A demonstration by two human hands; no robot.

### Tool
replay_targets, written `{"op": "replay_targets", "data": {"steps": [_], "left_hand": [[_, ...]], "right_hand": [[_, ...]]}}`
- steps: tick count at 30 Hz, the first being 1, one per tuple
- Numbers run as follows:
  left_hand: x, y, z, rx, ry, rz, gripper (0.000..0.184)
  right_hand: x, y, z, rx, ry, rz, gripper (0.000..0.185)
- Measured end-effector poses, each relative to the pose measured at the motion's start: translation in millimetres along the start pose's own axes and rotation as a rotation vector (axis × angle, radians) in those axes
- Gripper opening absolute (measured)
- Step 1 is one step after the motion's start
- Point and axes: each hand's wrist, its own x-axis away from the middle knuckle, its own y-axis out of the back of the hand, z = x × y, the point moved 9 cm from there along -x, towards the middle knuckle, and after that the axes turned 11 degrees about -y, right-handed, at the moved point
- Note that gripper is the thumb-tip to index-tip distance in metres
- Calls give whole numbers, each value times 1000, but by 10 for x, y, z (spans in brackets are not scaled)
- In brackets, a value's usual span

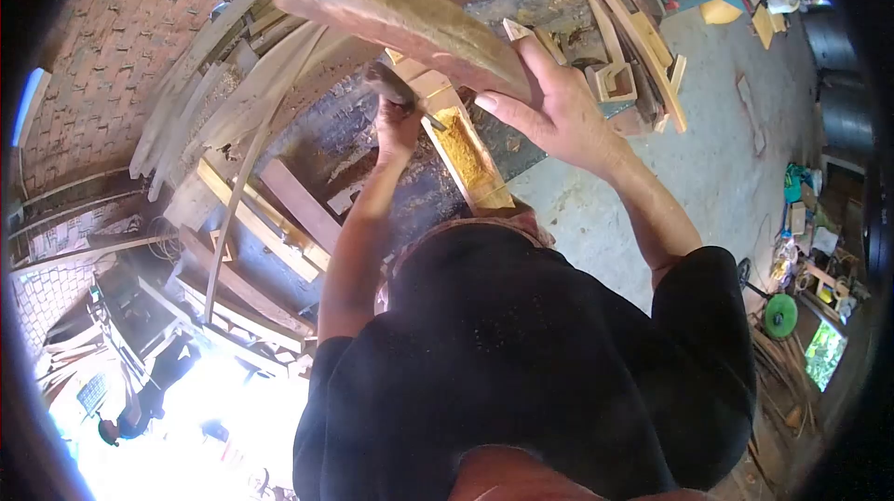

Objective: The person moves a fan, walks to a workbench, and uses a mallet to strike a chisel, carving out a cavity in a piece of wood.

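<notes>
A thick wooden club (400, 21) is raised at the top centre, and my right hand (563, 115) grips its narrower end. My left hand (398, 124) is wrapped round the handle of a chisel (389, 87). The chisel's metal blade points down to the right, its tip at the hollow of a wooden block (484, 189). Yellow wood shavings (463, 149) fill this hollow. The block lies lengthwise in front of my body, below the raised club.
Long planks and offcuts (270, 91) lie at the left, with narrower strips (638, 45) at the upper right. A brick wall (112, 45) stands at the far left. Grey concrete floor (698, 147) spreads to the right, beyond which sits a green disc (780, 315).
</notes>
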Motion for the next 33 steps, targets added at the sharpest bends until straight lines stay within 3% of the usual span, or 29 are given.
{"op": "replay_targets", "data": {"steps": [2,4,8,10,13,15,17,19,21,23,24,27,29,31,33], "left_hand": [[91,-122,-23,-5,-32,42,37],[206,-264,-269,-435,-248,187,33],[218,-168,-343,-483,-178,147,29],[207,-227,-348,-427,-208,272,41],[217,-245,-368,-412,-223,219,39],[207,-311,-360,-353,-249,245,34],[180,-233,-332,-302,-273,270,28],[105,-40,-123,-572,-173,306,33],[100,-133,-286,-645,-234,334,30],[-4,-191,-569,-491,-337,233,32],[-24,-53,-462,-537,-207,219,37],[-15,-55,-382,-314,-288,266,37],[-29,-97,-345,-357,-245,248,36],[-100,-100,-250,-153,-191,245,37],[-155,-123,-288,-291,-237,307,42]], "right_hand": [[-14,161,221,-88,76,-101,53],[10,138,216,-158,-16,-23,48],[57,-83,38,-202,-190,105,43],[36,-118,4,-175,-225,124,43],[33,-105,103,-145,-172,110,50],[13,88,375,-198,33,-49,52],[33,35,340,-164,70,-90,53],[73,-32,224,-125,104,-139,55],[85,-512,-340,259,-192,270,57],[16,-351,-342,247,-103,166,56],[13,-269,-343,220,-110,133,57],[-52,-79,-19,92,-101,71,57],[-64,110,323,-128,92,-151,54],[-34,14,256,-172,122,-192,52],[-40,-608,-330,265,-91,194,53]]}}
